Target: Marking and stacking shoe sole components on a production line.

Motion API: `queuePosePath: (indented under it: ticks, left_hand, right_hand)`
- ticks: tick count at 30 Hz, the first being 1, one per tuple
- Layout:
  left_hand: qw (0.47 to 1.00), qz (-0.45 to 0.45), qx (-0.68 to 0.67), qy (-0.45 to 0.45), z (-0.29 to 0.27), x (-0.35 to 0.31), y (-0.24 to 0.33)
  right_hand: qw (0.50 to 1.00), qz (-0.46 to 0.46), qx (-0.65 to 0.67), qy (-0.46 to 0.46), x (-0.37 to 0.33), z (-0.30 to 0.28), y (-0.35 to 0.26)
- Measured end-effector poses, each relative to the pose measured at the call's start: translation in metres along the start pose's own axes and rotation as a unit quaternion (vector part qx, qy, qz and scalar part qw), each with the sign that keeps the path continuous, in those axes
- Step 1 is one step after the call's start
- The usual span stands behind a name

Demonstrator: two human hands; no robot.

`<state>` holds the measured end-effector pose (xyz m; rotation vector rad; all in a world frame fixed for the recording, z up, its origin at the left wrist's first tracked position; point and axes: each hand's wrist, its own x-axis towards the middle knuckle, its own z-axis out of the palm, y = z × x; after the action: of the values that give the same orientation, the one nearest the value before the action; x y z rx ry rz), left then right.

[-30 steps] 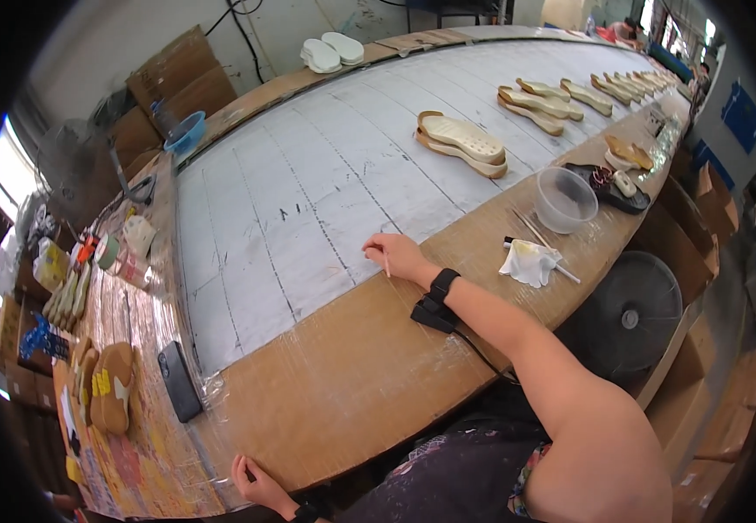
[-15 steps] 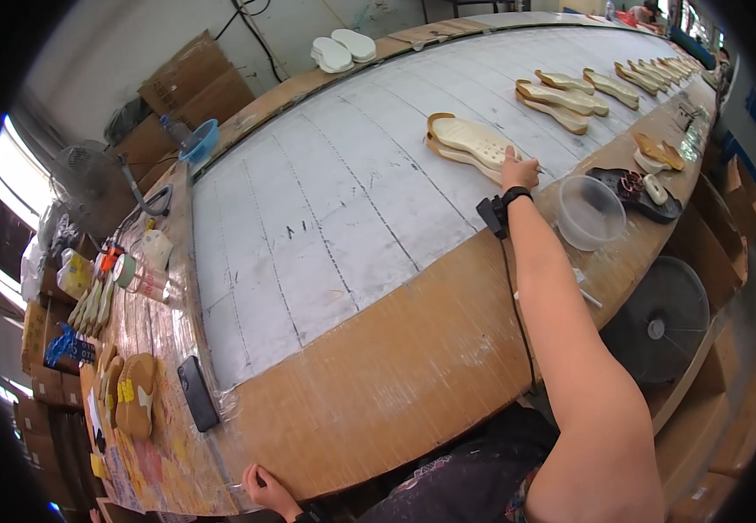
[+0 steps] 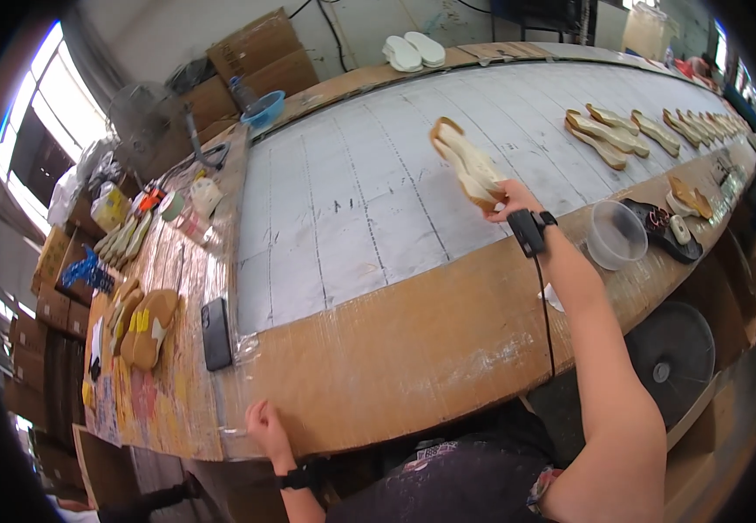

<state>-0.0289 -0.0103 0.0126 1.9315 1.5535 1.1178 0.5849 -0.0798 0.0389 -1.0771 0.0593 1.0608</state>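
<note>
The long brown-and-grey counter [image 3: 395, 349] stretches beneath your right hand [image 3: 515, 199], whose fingers clasp cream, tan-edged shoe soles [image 3: 465, 159] slanting away beyond them. Your left hand [image 3: 267, 427] curls loosely (I cannot tell whether it's empty); ahead and left of its fingers lies a black rectangular phone [image 3: 216, 334].

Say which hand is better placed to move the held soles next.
Likely the right hand: it grips the soles by their near end over the white sheet. The left hand is by the near edge of the table, apart from them.
</note>
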Motion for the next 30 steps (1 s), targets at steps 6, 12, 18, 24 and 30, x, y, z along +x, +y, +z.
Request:
queuePosePath:
  ticks: [6,12,18,24,30]
  left_hand:
    - [0.850,-0.107,-0.455,-0.243,0.066,-0.010,0.172]
    - [0.658,-0.220,-0.696,-0.186,0.075,-0.011,0.219]
    - [0.579,-0.243,-0.769,-0.118,0.052,-0.020,0.202]
    - [0.549,-0.240,-0.789,-0.133,0.038,-0.033,0.199]
    - [0.551,-0.243,-0.785,-0.146,0.032,-0.043,0.204]
  right_hand:
    - [0.969,0.097,-0.049,-0.221,-0.103,0.066,0.041]
    - [0.874,-0.148,-0.292,-0.360,-0.206,0.132,0.098]
    - [0.729,-0.503,-0.331,-0.327,-0.269,0.146,0.134]
    - [0.701,-0.594,-0.273,-0.285,-0.276,0.140,0.153]
    - [0.643,-0.682,-0.266,-0.224,-0.278,0.135,0.151]
